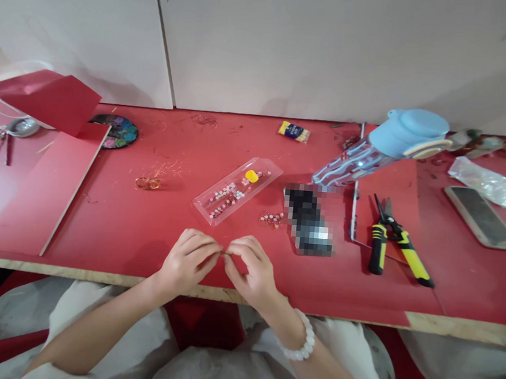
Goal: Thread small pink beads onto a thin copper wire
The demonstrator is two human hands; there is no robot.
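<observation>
Fine copper-coloured wire (223,253), too thin to make out clearly, appears pinched between both hands above the red tabletop (101,230). The left hand (188,260) and right hand (250,268) each have thumb and fingers pressed together in a tight grip, their fingertips almost meeting. The strand looks very light, springy and easily kinked, so it seems best held by the fingertip pads close to the working point. A white bead bracelet (301,340) circles the right wrist. Ahead lies a clear plastic tray (237,191) holding small pink and white beads, with a loose cluster of beads (272,218) just beside it. Farther left sits a small coil of copper wire (147,183); to the right lie yellow-and-black handled snips (400,242).
</observation>
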